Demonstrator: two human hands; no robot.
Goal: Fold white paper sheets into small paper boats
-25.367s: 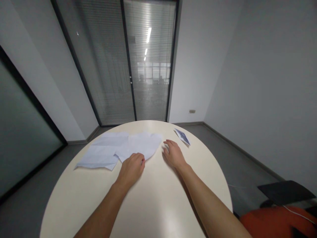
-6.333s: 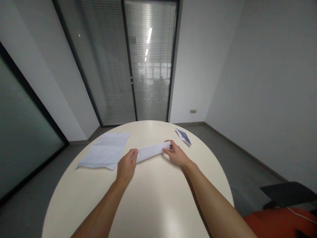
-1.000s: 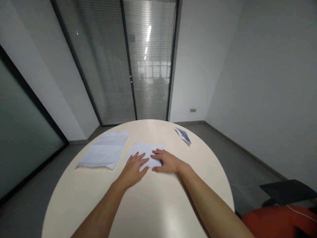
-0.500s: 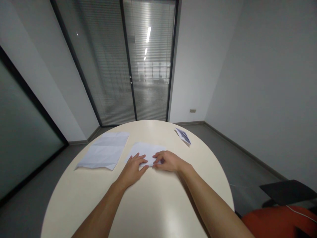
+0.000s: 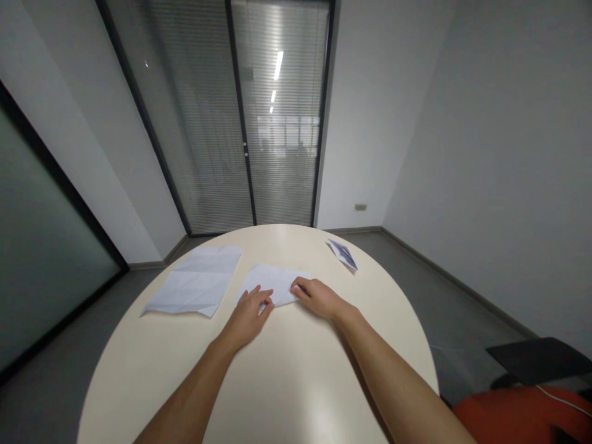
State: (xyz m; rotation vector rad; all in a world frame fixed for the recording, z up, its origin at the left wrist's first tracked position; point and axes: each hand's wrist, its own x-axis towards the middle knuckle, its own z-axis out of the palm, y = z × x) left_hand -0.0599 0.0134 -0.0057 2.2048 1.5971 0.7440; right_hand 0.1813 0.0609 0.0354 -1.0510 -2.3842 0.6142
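Note:
A white sheet of paper (image 5: 283,285), seemingly folded, lies on the round table between my hands. My left hand (image 5: 250,314) rests over its near left part with the fingers spread and the thumb close to the index finger at the near edge. At the right side of the same sheet, my right hand (image 5: 319,299) has its fingers curled inward against the paper. The right thumb is mostly hidden behind the curled fingers.
A larger creased white sheet (image 5: 197,280) lies to the left on the cream table (image 5: 272,382). Toward the back right sits a small folded printed paper (image 5: 343,254). Past the table's right edge stands a red and black chair (image 5: 513,410). Glass panels (image 5: 282,179) with blinds face me.
My right hand has shifted slightly right, away from the left hand, exposing more of the sheet's near edge. The left thumb has drawn in toward the index finger.

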